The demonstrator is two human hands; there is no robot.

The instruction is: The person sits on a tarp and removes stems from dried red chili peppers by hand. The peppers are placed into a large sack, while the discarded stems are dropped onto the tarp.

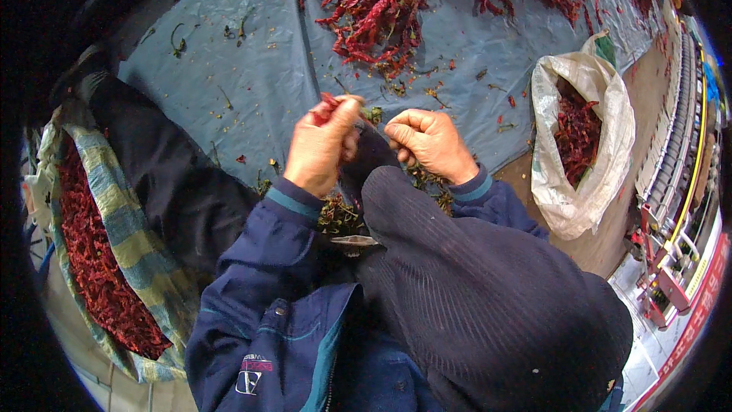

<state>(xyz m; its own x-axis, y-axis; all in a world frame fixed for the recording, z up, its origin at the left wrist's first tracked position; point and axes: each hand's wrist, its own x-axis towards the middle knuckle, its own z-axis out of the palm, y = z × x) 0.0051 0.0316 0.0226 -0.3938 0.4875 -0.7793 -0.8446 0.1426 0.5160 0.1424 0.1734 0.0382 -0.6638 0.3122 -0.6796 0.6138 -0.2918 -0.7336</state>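
My left hand (322, 149) is closed around a dried red chili pepper (326, 105), part of which shows between thumb and fingers. Close beside it, my right hand (435, 143) is pinched, thumb against fingertips; what it holds, if anything, is too small to make out. Both hands are raised over my lap, a small gap between them. Beneath them lie loose greenish-brown stems and scraps (339, 215). Farther off, a tangled heap of dried red chilies (374, 19) rests on a blue-grey plastic sheet (229, 61).
A white woven sack (616, 126) with chilies inside stands open at the right. To my left is a checked sack (126, 217) full of red chilies. Stray stems and chili bits dot the sheet. Ribbed machinery with a yellow strip (686, 175) runs along the right edge.
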